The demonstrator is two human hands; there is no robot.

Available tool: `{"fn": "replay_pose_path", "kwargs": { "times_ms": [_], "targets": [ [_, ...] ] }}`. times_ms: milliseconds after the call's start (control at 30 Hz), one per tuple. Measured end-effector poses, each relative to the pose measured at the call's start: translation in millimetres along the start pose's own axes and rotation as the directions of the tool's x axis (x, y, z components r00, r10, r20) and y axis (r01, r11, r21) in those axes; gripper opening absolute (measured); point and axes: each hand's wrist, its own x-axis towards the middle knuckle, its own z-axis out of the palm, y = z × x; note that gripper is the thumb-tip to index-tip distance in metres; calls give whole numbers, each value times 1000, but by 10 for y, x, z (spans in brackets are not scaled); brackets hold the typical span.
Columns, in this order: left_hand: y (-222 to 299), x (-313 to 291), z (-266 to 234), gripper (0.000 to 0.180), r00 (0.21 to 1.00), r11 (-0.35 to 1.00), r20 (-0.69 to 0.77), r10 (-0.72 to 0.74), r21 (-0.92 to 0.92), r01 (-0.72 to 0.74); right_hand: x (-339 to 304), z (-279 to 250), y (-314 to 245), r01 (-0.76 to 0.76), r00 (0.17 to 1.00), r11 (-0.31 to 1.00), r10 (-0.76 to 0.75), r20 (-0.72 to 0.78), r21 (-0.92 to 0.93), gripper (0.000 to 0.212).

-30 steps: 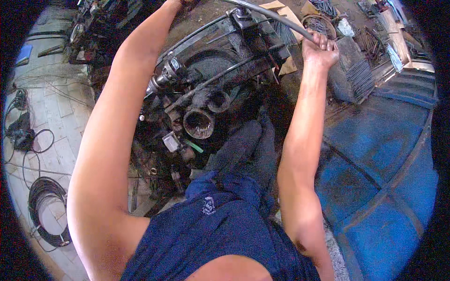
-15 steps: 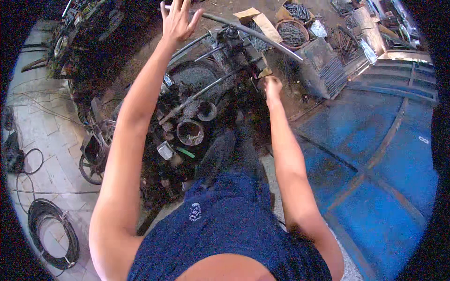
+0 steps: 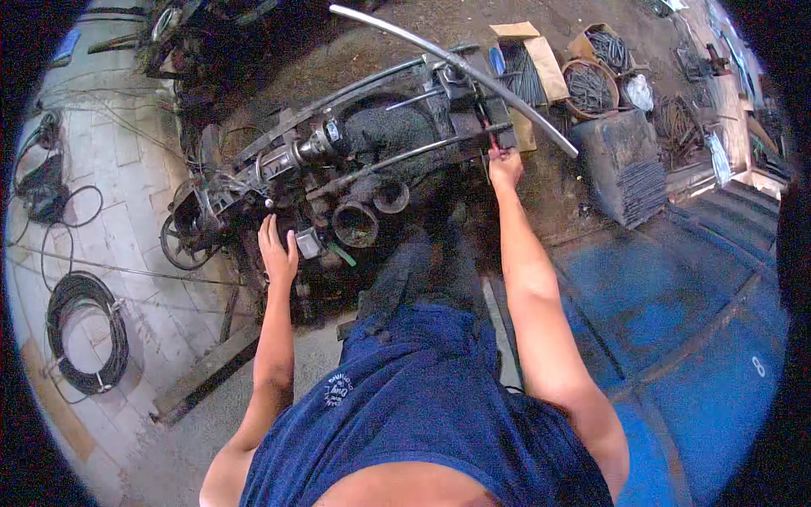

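A greasy metalworking machine (image 3: 397,127) with long round rails lies before me. My left hand (image 3: 279,253) is open beside its left part, just below a small pale knob (image 3: 269,203). A small grey box (image 3: 309,243) sits right of that hand's thumb. At the machine's right end, my right hand (image 3: 505,169) is closed on a thin red handle (image 3: 494,139); the tool's kind cannot be made out. Across that end, above the right hand, rests a long bent metal pipe (image 3: 405,35). Two round cups (image 3: 355,225) and a green strip (image 3: 342,254) are between my hands.
Cardboard boxes (image 3: 549,68) and a round tub (image 3: 590,89) of dark metal rods stand at the far right, near a block-like stack (image 3: 621,165). Blue metal sheeting (image 3: 659,279) lies right. A coiled black hose (image 3: 63,338) and loose cables lie on the left floor tiles.
My left hand has come away from the pipe, down and back to the machine's left part. My right hand stays at the right end, with the red handle now showing.
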Motion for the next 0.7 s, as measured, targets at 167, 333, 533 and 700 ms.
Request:
{"fn": "replay_pose_path", "kwargs": {
  "times_ms": [167, 333, 533, 700],
  "targets": [
    [133, -288, -85, 49, 993, 995, -75, -89, 46, 93, -97, -268, 314, 257, 949, 962, -268, 164, 87, 28],
    [449, -149, -14, 47, 986, 997, -153, -69, -51, 62, -335, -566, 519, -272, 882, 883, 69, 466, 383, 36],
    [823, -135, -99, 44, 980, 992, -197, 18, -118, -42, -984, -938, 147, -291, 816, 898, 54, 575, 330, 33],
    [743, -391, 21, 45, 984, 990, -179, 5, -137, -30, -1472, -756, 62, -309, 600, 910, -39, 799, 276, 17]
  ]
}}
